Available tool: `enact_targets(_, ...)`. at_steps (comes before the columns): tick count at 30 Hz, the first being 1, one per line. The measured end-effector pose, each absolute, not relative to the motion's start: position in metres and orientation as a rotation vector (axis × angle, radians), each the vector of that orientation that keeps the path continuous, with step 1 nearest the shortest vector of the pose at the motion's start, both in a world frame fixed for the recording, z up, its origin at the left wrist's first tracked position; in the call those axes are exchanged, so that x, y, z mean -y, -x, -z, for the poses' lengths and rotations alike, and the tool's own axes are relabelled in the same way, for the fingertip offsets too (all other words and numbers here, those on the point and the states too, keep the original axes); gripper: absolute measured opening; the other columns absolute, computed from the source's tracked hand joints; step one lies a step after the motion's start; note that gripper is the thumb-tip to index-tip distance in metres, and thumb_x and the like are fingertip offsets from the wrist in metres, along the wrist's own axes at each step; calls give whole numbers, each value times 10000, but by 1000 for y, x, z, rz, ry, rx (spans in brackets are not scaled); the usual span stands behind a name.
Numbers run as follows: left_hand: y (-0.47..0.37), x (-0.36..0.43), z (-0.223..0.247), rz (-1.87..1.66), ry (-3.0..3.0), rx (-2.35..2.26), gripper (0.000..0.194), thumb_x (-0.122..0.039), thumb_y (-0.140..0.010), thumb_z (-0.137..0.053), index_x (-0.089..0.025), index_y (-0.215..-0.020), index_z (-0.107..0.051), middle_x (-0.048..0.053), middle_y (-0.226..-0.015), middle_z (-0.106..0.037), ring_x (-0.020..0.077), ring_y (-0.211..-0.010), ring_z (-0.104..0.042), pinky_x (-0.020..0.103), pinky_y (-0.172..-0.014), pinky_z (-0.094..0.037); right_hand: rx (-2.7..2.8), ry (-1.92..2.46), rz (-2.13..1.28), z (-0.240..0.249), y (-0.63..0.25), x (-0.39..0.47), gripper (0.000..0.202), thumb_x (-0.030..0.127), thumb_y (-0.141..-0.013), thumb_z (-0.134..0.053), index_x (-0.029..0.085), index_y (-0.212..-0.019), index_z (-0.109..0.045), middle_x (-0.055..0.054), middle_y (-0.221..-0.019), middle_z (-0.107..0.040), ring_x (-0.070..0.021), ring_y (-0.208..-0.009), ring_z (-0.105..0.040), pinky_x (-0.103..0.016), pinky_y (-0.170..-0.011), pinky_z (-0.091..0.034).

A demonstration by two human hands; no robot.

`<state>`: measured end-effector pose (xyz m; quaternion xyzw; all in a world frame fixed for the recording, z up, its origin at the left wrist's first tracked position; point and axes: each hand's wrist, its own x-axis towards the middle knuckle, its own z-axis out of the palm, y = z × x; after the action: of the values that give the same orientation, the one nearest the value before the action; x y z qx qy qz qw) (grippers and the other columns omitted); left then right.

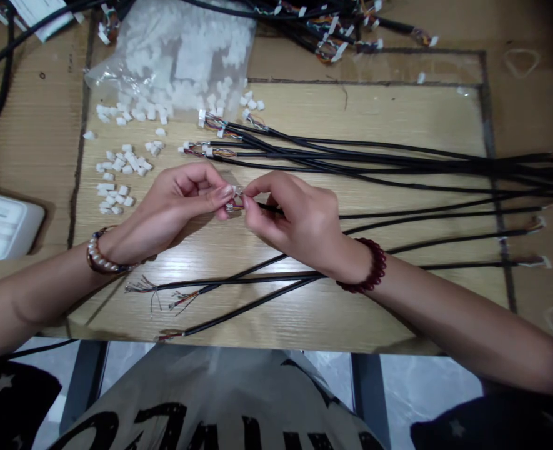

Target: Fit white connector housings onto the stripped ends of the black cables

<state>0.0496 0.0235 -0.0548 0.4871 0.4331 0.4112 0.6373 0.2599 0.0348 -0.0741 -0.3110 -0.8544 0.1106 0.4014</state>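
Observation:
My left hand pinches a small white connector housing between thumb and forefinger. Right beside it, my right hand is closed on the wire end of a black cable, thumb and forefinger together at the connector. Thin coloured wires show between the two hands; whether any sits inside the housing I cannot tell. Nearer to me lie cables with bare, fanned-out wire ends. Beyond my hands, several black cables have white connectors on their ends.
Loose white connector housings lie in small piles on the left of the board. Behind them is a clear plastic bag full of more. A white box-shaped device stands at far left. Bundled finished cables lie along the back.

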Motion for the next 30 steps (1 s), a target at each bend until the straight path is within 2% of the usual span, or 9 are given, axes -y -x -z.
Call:
enact_targets(8,-47,-23,56,-920,-1124,-1003,232,-392,-840,-875,-200,-798,-751,29,-740,-722,158,-684,-659,289,-656,-537,2268,733,-311,69,-262,-37,161,210,-1028,-569,123,-974,-692,-38,-863,-763,-112,-684,-673,-229,-610,-473)
enact_targets(15,-49,-23,56,-925,-1081,-994,247,-393,-814,-900,-190,-791,-761,15,-719,-712,121,-676,-636,230,-657,-524,2302,707,-317,66,-265,-39,179,219,-1035,-569,149,-928,-695,-10,-783,-737,-102,-605,-612,-246,-585,-441)
enact_targets(20,-51,-22,53,-913,-1124,-1030,280,-433,-800,-904,-201,-769,-750,8,-722,-713,127,-674,-636,250,-650,-522,2313,737,-327,66,-265,-39,179,244,-1038,-560,169,-947,-695,-6,-782,-738,-111,-613,-610,-255,-590,-436)
enact_targets(30,-49,-21,51,-907,-1507,-1193,329,-509,-875,-817,-215,-789,-697,4,-723,-695,139,-676,-615,290,-628,-474,2267,784,-306,71,-264,-40,175,251,-1005,-604,141,-926,-715,-5,-712,-695,-116,-584,-580,-270,-581,-402)
